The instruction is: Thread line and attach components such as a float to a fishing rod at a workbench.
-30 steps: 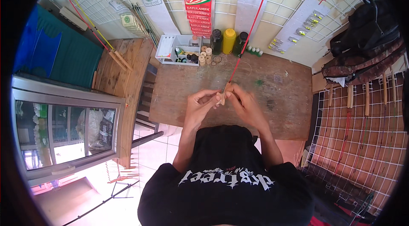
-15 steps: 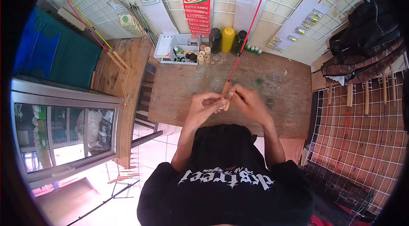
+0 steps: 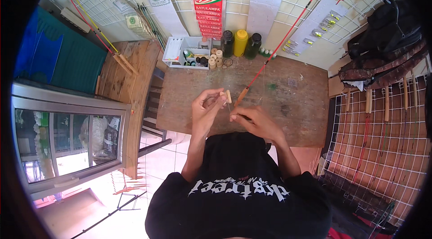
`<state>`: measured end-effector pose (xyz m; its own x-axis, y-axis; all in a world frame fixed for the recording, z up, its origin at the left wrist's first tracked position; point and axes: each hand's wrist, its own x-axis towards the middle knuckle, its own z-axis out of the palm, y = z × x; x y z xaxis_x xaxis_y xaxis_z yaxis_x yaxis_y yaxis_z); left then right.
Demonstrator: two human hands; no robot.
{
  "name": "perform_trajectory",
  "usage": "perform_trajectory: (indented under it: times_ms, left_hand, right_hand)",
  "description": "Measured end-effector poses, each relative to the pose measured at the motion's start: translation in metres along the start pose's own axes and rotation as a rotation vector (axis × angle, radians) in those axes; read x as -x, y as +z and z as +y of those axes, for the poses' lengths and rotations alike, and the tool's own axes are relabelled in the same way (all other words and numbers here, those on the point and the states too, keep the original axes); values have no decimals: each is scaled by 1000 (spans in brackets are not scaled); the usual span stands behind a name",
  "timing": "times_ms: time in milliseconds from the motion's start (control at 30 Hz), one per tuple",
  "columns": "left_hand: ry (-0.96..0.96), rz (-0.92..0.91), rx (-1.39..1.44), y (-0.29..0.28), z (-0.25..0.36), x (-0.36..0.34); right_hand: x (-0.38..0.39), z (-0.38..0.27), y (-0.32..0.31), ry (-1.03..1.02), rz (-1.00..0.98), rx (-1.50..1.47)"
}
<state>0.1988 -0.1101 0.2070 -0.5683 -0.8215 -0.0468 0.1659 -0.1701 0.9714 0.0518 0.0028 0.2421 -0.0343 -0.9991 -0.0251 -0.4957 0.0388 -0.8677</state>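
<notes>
A small pale wooden spool (image 3: pixel 228 96) is held up between the thumb and fingers of my left hand (image 3: pixel 207 107), which is closed on it. From the spool a thin line (image 3: pixel 230 109) runs down to the fingertips of my right hand (image 3: pixel 256 118), pinched together on it. Just beyond those fingers is the cork-coloured handle of a red fishing rod (image 3: pixel 242 96), its shaft slanting up and away to the right. Whether the right hand also touches the handle I cannot tell. Another fine strand hangs near the rod's shaft.
The wooden table (image 3: pixel 189 99) lies under both hands. Along its back stand a white organizer box (image 3: pixel 175 52), several wooden spools (image 3: pixel 216 57), a yellow bottle (image 3: pixel 240 43) and dark bottles (image 3: pixel 227 44). A wire grid with hanging tackle (image 3: pixel 315 31) rises behind.
My hands have moved apart, the right one lower and nearer me, stretching line from the spool. The spool has come up in my left hand. The rod now leans further right.
</notes>
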Motion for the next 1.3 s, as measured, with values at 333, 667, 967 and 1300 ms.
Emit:
perform_trajectory:
  times_ms: [333, 667, 967, 1300]
  left_hand:
    - [-49, -281, 575, -16, 0, 8]
    - [-69, -490, 541, -25, -5, 10]
    - [-71, -434, 343, -25, -9, 9]
    - [-143, -425, 75, -16, -2, 10]
  right_hand:
    - [-7, 28, -3, -220, 844, 619]
    - [-16, 77, -28, 15, 1031, -143]
    - [-1, 39, 24, 13, 1061, -424]
    - [-6, 41, 31, 161, 329, -808]
